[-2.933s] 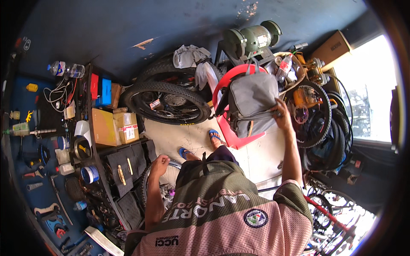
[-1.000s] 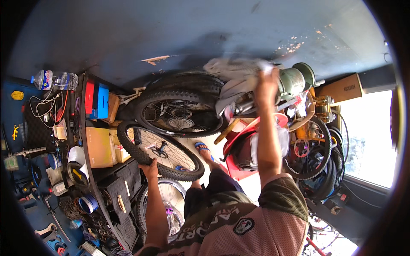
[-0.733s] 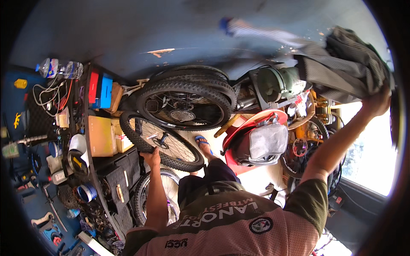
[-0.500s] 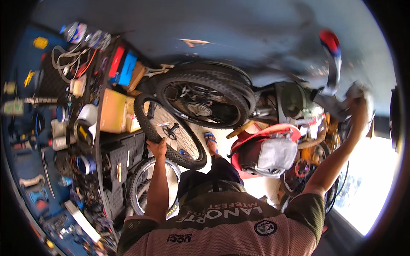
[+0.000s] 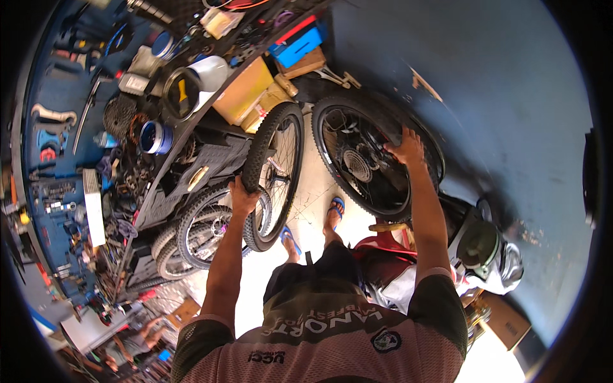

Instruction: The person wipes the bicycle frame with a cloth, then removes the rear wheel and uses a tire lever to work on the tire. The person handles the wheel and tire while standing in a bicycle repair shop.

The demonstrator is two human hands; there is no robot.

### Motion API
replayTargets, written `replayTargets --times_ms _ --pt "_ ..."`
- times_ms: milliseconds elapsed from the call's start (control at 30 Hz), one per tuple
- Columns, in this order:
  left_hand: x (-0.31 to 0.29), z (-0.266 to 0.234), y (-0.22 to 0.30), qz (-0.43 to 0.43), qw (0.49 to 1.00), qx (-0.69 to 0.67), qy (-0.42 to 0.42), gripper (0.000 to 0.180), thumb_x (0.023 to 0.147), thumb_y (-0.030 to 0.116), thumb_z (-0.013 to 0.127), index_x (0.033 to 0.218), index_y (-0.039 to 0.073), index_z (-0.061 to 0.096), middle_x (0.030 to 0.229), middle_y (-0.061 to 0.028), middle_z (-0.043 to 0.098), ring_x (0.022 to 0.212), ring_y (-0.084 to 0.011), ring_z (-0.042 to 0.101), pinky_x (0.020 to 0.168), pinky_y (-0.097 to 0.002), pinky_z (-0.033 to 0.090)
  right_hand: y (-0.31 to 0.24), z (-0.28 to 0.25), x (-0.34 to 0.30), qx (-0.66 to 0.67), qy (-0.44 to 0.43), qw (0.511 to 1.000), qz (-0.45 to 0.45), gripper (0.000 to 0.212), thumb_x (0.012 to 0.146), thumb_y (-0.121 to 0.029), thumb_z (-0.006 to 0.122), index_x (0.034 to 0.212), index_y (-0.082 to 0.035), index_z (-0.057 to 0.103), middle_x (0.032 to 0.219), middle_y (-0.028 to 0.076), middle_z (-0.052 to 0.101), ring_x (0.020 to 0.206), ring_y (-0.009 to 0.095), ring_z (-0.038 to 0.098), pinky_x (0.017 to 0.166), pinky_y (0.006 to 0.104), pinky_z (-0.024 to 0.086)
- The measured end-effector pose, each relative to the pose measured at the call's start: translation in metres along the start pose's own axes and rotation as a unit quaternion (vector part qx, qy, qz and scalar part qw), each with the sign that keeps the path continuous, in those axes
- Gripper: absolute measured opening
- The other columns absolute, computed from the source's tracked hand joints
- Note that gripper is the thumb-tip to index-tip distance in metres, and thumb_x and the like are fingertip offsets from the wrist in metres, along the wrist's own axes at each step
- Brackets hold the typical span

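My left hand [image 5: 243,196] is closed around the knobby black tyre of a bicycle wheel [image 5: 253,167], which stands on the floor near the bench. Its spokes and hub show beside my left foot. My right hand [image 5: 408,149] grips the tyre of a second bicycle wheel [image 5: 329,158], its thumb toward the spokes. That wheel carries a cassette [image 5: 356,165] and leans with another tyre [image 5: 436,150] against the wall. Part of its rim is hidden behind my right hand and forearm.
A cluttered workbench [image 5: 191,124] runs along the left, below a blue tool board [image 5: 54,137]. Smaller wheels [image 5: 184,241] lean under it. Cardboard boxes [image 5: 241,91] stand at the back. A red bag [image 5: 377,246] lies right of my feet. Another person [image 5: 131,348] is at lower left.
The view has turned. My right hand has come from a grey object at the far right onto the cassette wheel's tyre. My left hand keeps its wheel, which now stands more upright.
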State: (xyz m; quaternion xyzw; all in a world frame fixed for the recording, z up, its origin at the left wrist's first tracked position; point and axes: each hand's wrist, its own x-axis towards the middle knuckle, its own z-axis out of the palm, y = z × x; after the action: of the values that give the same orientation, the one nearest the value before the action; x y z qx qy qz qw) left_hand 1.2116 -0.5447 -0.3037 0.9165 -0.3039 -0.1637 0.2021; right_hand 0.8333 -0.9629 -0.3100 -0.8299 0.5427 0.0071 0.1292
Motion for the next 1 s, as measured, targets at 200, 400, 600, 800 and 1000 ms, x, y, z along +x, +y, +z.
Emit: replayTargets --times_ms 200,400,600,800,1000 --pt "-0.002 -0.018 -0.059 -0.074 0.995 0.061 0.020 0.080 0.072 0.012 0.080 0.142 0.007 0.043 0.133 -0.0278 0.051 0.124 -0.0504 0.053 0.105 -0.0554 0.048 -0.032 0.015 0.003 -0.025 -0.027 0.999 0.005 0.088 0.069 -0.047 0.089 0.139 -0.005 0.054 0.130 0.020 0.059 0.126 0.041 0.058 0.105 0.0540 0.050" --pt "0.010 -0.045 -0.085 -0.146 0.982 0.114 0.039 0.072 0.084 0.019 0.079 0.147 0.012 0.045 0.136 -0.0199 0.058 0.126 -0.0460 0.056 0.101 -0.0579 0.050 -0.068 0.018 -0.029 0.067 -0.103 0.992 -0.033 0.085 0.070 -0.042 0.087 0.138 -0.007 0.050 0.133 0.025 0.058 0.124 0.046 0.059 0.100 0.0573 0.052" --pt "0.014 -0.044 -0.099 -0.135 0.982 0.118 0.063 0.072 0.089 0.010 0.073 0.154 0.013 0.043 0.138 -0.0267 0.049 0.130 -0.0475 0.048 0.108 -0.0563 0.044 -0.066 0.027 -0.043 0.099 -0.059 0.991 -0.064 0.083 0.069 -0.038 0.087 0.136 -0.007 0.048 0.132 0.026 0.059 0.119 0.048 0.062 0.097 0.0574 0.053" --pt "0.013 -0.040 -0.100 -0.144 0.981 0.116 0.063 0.082 0.089 0.009 0.073 0.161 0.015 0.035 0.140 -0.0267 0.049 0.130 -0.0481 0.049 0.108 -0.0555 0.044 -0.105 0.025 -0.073 0.093 -0.111 0.987 -0.074 0.073 0.070 -0.033 0.084 0.130 -0.008 0.051 0.129 0.023 0.059 0.118 0.047 0.062 0.095 0.0575 0.055" --pt "0.011 -0.051 -0.090 -0.157 0.980 0.121 0.036 0.078 0.091 0.009 0.073 0.160 0.015 0.036 0.142 -0.0256 0.047 0.130 -0.0482 0.049 0.109 -0.0554 0.045 -0.117 0.032 -0.094 0.116 -0.125 0.980 -0.102 0.068 0.069 -0.031 0.083 0.126 -0.007 0.055 0.126 0.022 0.062 0.116 0.046 0.063 0.097 0.0548 0.054"
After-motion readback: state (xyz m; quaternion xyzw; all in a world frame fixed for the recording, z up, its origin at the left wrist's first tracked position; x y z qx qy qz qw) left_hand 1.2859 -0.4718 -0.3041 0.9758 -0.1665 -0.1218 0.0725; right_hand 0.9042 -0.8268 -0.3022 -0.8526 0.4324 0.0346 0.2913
